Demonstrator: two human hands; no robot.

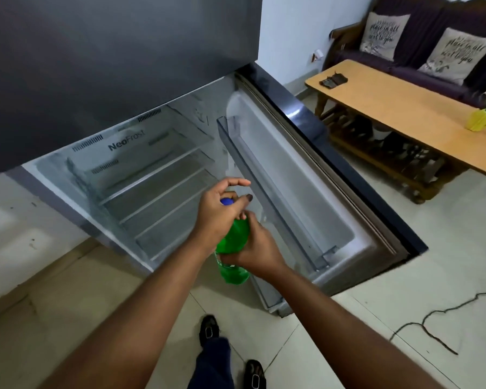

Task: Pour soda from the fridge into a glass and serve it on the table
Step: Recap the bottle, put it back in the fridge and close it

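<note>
Green soda bottle held before open fridge, long axis tilted, cap end far-left. Right hand wrapped round body; left hand curled loosely over blue cap. Surface lies far right, well apart; no glass seen.

One bottle, two cushions, one table.

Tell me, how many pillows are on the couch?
2. One pillow leans on the couch back toward the left; the other pillow leans to its right. More may sit beyond the picture's edge.
</note>
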